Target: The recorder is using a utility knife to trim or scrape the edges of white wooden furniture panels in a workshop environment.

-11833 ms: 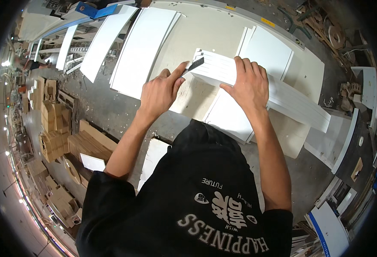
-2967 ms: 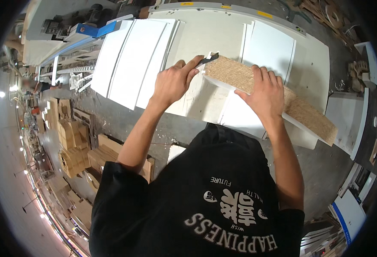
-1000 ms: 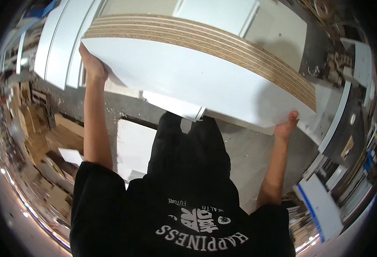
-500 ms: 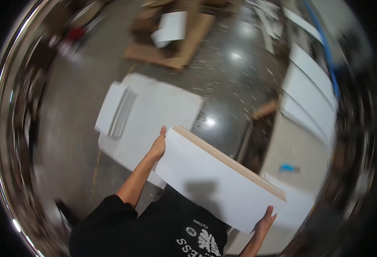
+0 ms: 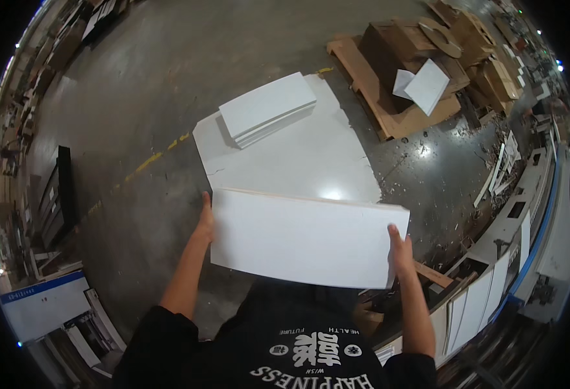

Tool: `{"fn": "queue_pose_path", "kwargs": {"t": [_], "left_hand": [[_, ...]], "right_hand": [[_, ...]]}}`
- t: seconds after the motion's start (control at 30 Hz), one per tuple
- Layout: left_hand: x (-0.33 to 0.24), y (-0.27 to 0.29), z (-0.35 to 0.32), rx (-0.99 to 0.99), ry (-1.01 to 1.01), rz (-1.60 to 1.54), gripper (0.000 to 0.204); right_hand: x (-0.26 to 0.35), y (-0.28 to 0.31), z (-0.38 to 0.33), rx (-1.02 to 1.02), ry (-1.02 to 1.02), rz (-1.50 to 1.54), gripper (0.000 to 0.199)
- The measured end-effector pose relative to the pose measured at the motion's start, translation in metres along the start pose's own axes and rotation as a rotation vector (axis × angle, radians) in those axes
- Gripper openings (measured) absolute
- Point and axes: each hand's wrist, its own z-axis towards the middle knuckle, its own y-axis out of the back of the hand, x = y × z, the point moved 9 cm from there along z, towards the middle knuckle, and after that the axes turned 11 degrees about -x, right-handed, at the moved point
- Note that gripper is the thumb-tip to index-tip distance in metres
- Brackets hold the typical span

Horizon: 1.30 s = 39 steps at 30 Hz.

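Observation:
A stack of white boards is held level in front of my body, its top face bare white. My left hand grips its left end, thumb along the edge. At the right end, my right hand grips with its thumb on the top face; the fingers of both hands are largely hidden underneath. Just beyond lies a large white sheet on the floor, partly covered by the held boards. Another stack of white boards rests on that sheet's far left part.
A wooden pallet with brown boxes and loose white pieces stands at the far right. Scraps litter the floor near a machine with a blue rail. White panels lean at the right. A blue-edged board lies at the left.
I have turned left, away from the worktable on the right. The held boards now lie level before me, facing the floor sheet and its stack. Both hands keep their grip.

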Motion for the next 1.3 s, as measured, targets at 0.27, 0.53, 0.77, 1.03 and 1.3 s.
{"fn": "queue_pose_path", "kwargs": {"t": [0.27, 0.53, 0.77, 1.03, 1.3], "left_hand": [[0.029, 0.009, 0.215, -0.084, 0.045, 0.086, 0.105], [0.156, 0.010, 0.542, -0.219, 0.039, 0.013, 0.097], [0.183, -0.034, 0.645, -0.427, 0.118, 0.106, 0.096], [0.158, -0.019, 0.645, -0.610, -0.148, 0.479, 0.055], [0.341, -0.079, 0.568, -0.714, 0.613, -0.412, 0.091]], "right_hand": [[0.033, -0.237, 0.290, 0.177, 0.076, -0.386, 0.085], [-0.115, -0.501, 0.548, 0.310, 0.006, -0.401, 0.093], [-0.192, -0.574, 0.668, 0.288, -0.048, -0.452, 0.087], [-0.190, -0.595, 0.711, 0.202, 0.428, -0.528, 0.076], [-0.353, -0.553, 0.521, -0.011, -0.838, 0.126, 0.100]]}}
